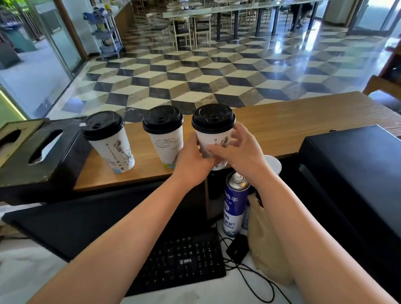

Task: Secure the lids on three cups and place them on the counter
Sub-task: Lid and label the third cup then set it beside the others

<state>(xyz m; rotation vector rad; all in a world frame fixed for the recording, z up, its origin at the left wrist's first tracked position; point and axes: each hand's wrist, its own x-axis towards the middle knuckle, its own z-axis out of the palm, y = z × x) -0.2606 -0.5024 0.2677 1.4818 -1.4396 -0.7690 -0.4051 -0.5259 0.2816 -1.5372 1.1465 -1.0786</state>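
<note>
Three white paper cups with black lids stand in a row on the wooden counter [299, 121]. The left cup [113, 146] and the middle cup [165, 140] stand free. Around the body of the right cup [213, 133], near the counter's front edge, both my hands are wrapped: my left hand [191, 159] grips its left side and my right hand [236, 149] curls its fingers across its front and right side. Its black lid [213, 117] sits on top, untouched. The base of this cup is hidden by my hands.
A dark wooden tissue box [28, 152] stands at the counter's left end. Below the counter are a spray can [234, 204], a paper bag [264, 237], a black keyboard [181, 262] with cables, and a black machine [367, 175] at right. Beyond the counter lies a tiled floor with tables.
</note>
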